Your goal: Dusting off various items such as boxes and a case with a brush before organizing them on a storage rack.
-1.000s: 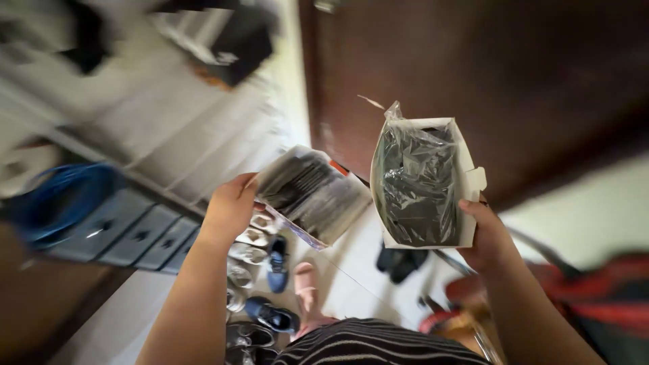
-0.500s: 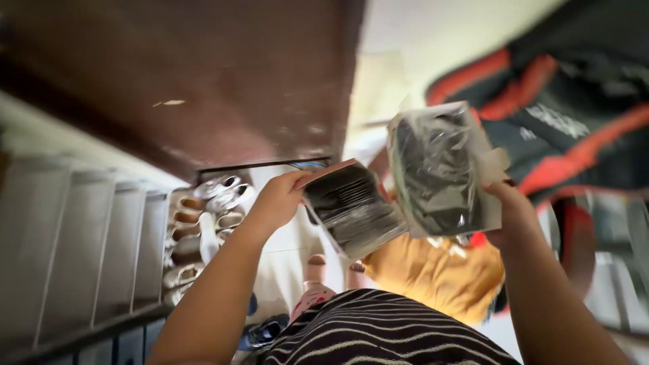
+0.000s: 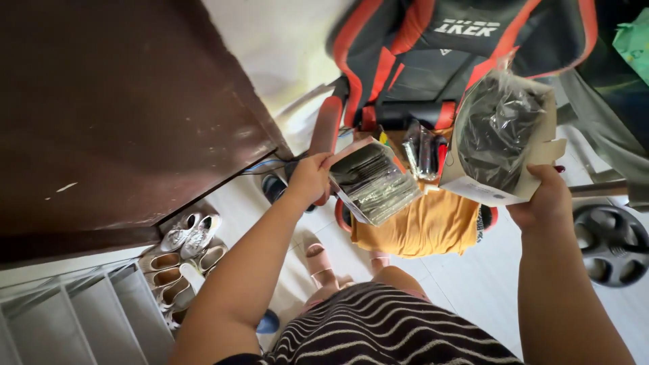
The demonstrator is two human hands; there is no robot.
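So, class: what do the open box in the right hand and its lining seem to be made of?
Box: matte, pale cardboard, judging by its stiff folded flaps. Lining: probably thin clear plastic film, glossy and crinkled, over dark contents.

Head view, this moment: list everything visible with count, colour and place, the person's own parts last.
open box: one, pale cardboard, holding a dark plastic-wrapped item, in right hand
packet: one, dark and silvery, in left hand
chair: one, black and red, top centre
cloth: one, mustard yellow, on the chair seat
door: one, dark brown, left
shoes: several pairs, pale, floor lower left
weight plate: one, dark, right edge
left hand: grips packet
right hand: grips open box
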